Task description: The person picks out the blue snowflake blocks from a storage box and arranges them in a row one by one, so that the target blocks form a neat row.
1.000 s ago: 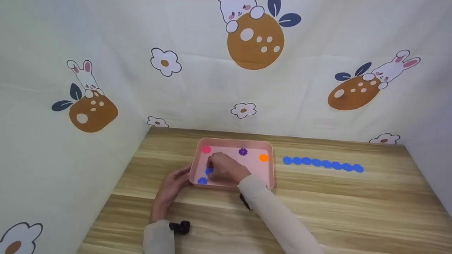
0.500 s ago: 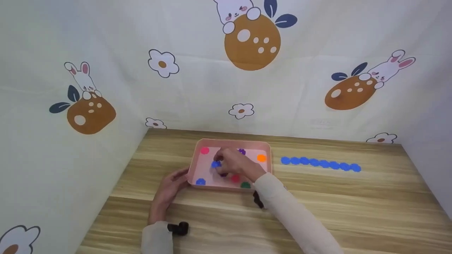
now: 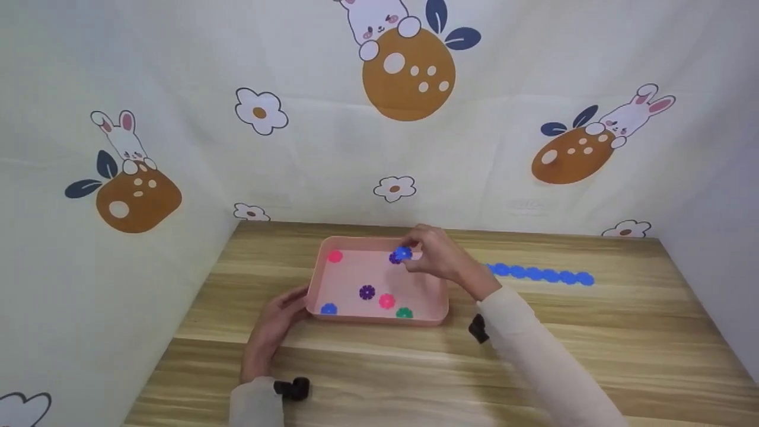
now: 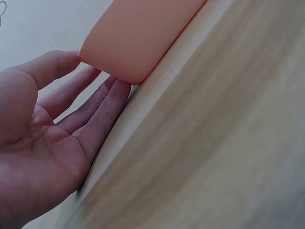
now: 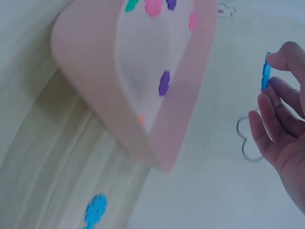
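My right hand (image 3: 439,252) pinches a blue flower-shaped plastic disc (image 3: 404,253) between thumb and fingertips, raised over the back right of the pink tray (image 3: 379,321). In the right wrist view the blue disc (image 5: 266,71) shows edge-on at the fingertips. My left hand (image 3: 278,323) touches the tray's front left corner, fingers extended; in the left wrist view, its thumb is at the rim and its fingertips are low on the wall (image 4: 138,43). Inside the tray lie a purple disc (image 3: 367,292), pink discs (image 3: 386,301), a green disc (image 3: 404,312) and another blue disc (image 3: 329,309).
To the tray's right, a row of joined-looking blue discs (image 3: 551,275) lies on the wooden table (image 3: 379,373), its left end behind my right wrist. An orange disc (image 5: 141,119) in the tray is hidden in the head view. A patterned cloth (image 3: 320,154) stands behind.
My right hand has lifted the blue disc from the tray's left part and carried it right and toward the back. The left hand stays at the corner; the head view has shifted slightly.
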Action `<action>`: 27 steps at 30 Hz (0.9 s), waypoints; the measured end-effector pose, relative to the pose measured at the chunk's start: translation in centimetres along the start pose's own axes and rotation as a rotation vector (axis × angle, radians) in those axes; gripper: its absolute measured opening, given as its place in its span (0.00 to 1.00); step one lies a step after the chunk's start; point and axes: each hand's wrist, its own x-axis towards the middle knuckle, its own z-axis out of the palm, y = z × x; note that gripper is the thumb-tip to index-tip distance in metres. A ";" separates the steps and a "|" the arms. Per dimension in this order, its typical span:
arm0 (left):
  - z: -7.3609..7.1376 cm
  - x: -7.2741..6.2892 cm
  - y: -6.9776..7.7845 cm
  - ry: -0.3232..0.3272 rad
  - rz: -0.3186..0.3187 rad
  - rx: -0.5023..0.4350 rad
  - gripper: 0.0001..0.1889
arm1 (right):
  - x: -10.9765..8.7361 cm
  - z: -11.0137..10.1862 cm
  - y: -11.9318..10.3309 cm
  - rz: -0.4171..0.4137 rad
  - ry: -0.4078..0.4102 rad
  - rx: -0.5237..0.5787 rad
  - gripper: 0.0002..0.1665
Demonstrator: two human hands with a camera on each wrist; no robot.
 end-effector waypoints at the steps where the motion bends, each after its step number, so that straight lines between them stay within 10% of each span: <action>1: 0.1 0.1 0.0 -0.003 0.006 -0.017 0.23 | -0.5 -0.4 0.4 0.004 0.014 -0.011 0.19; 27: -0.2 0.1 0.1 -0.031 0.012 -0.022 0.22 | -13.2 -8.7 12.7 0.309 0.105 -0.115 0.21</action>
